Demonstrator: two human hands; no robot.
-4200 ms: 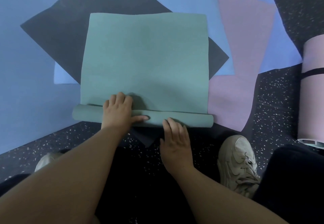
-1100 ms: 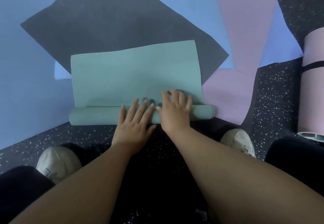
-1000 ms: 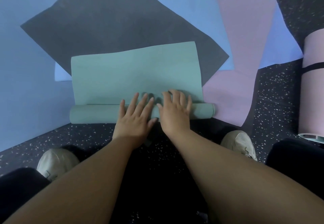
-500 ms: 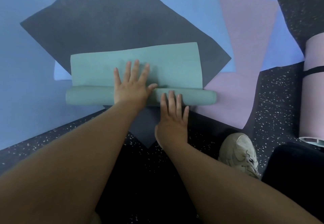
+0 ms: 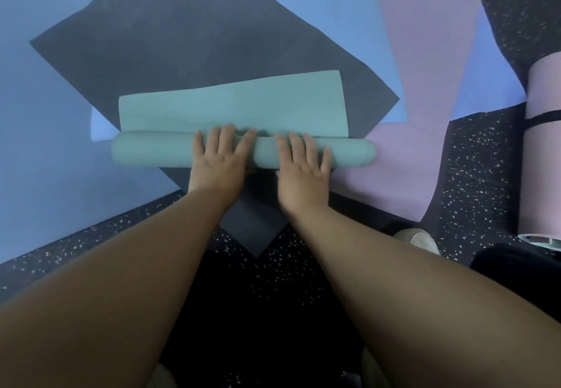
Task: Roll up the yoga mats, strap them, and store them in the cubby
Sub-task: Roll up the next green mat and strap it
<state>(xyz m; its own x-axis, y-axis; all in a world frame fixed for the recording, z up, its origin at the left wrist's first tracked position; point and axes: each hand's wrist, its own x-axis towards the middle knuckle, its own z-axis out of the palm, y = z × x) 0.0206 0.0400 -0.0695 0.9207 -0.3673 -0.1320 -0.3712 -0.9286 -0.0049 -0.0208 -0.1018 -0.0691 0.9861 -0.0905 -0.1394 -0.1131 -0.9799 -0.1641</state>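
Hands lying flat, fingers straight: left hand (image 5: 219, 159) and right hand (image 5: 303, 165) pressing on the green mat (image 5: 243, 108), a smooth, part-rolled cylinder resting across a black mat (image 5: 188, 41) on the speckled floor (image 5: 479, 159).

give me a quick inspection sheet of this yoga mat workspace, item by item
surface: dark speckled floor, mostly covered by loose mats
job's things: green mat partly rolled, flat part left beyond the roll; pink rolled mat at right with a black strap around it
clutter: black mat, blue mats and pink flat mat overlap, unrolled
hands: left hand and right hand press flat on the green roll, fingers straight
cables: nothing seen
surroundings: shoe near right forearm; cubby not in view
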